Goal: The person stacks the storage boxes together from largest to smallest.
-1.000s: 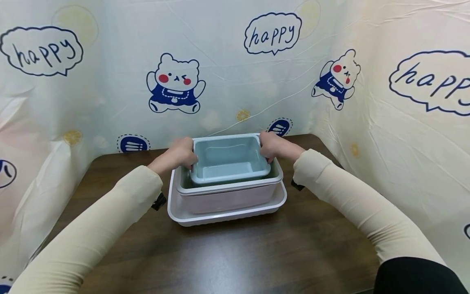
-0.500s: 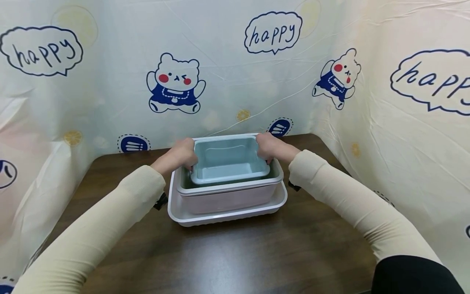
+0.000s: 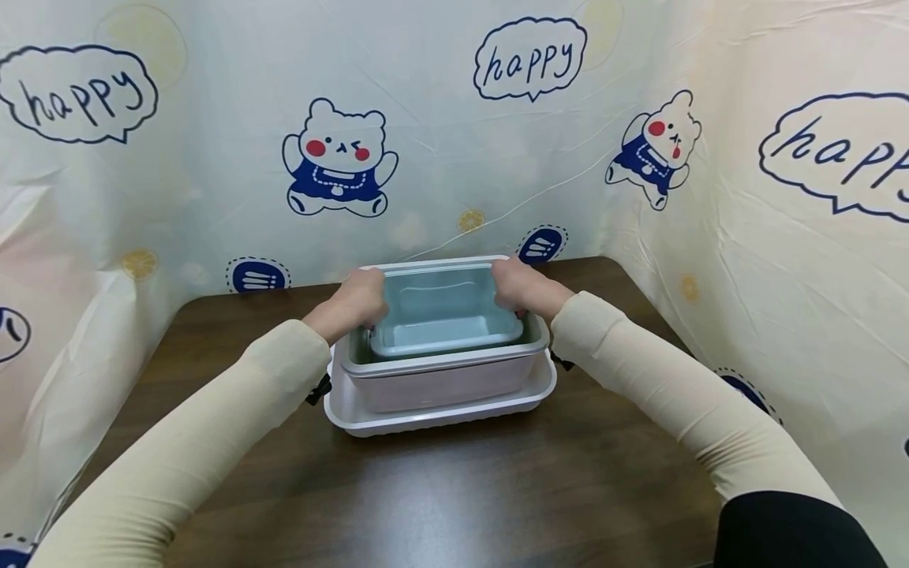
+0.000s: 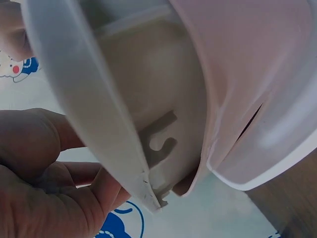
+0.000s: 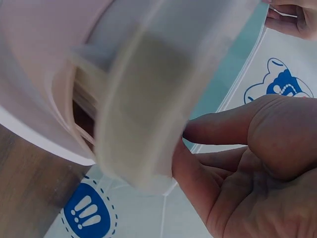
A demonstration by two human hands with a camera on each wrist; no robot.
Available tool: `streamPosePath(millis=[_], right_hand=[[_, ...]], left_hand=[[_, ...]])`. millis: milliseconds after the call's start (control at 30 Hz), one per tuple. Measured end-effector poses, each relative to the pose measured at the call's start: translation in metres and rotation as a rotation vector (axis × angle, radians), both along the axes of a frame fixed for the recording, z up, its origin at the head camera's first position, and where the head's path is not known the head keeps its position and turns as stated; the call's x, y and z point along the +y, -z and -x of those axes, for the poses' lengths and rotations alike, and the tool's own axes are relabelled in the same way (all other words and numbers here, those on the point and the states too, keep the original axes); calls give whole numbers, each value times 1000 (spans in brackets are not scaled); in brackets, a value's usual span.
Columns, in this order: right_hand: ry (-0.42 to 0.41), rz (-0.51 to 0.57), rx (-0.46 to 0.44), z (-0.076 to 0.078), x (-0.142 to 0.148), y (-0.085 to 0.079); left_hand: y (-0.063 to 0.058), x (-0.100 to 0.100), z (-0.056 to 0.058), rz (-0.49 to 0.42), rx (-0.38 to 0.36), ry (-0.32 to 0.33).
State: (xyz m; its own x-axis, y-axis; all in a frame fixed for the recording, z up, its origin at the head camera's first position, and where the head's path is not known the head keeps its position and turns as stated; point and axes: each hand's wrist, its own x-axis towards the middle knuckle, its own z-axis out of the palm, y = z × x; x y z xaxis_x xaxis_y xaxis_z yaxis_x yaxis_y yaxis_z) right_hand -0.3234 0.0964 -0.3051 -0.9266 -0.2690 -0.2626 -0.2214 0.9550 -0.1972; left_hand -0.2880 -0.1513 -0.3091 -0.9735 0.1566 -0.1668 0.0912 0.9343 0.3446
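A light blue rectangular bin [image 3: 447, 304] sits nested in a larger green-lined bin with a pale rim [image 3: 443, 365]. At its left end, my left hand [image 3: 357, 298] grips the rim; the left wrist view has the fingers [image 4: 94, 173] curled at the edge. Opposite, my right hand [image 3: 524, 285] holds the other end, and the thumb [image 5: 223, 126] and fingers pinch the rim in the right wrist view. Below them is a pink bin [image 3: 443, 386], standing in a shallow white tray [image 3: 440, 426]. Nothing lies inside the blue bin.
The nested stack stands on a dark wooden table [image 3: 454, 489] near its back edge. A curtain [image 3: 433, 118] printed with bears and "happy" bubbles hangs behind and along both sides. Cream sleeves cover the forearms [image 3: 213, 434].
Both hands have moved slightly inward along the blue bin's rim, the left hand to the right and the right hand to the left. The bins and tray have barely moved.
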Motion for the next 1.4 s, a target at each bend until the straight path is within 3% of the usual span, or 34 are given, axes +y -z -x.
streamPosePath(millis=[700, 900, 1133, 1400], right_hand=[[-11, -7, -17, -1, -6, 1], [4, -22, -58, 2, -5, 0], [-6, -111, -43, 8, -9, 0], [18, -75, -70, 2, -7, 0]], left_hand=[[-2, 3, 1, 46, -68, -2], [-2, -1, 4, 63, -57, 9], [-6, 2, 1, 75, -45, 24], [-5, 4, 0, 73, -64, 8]])
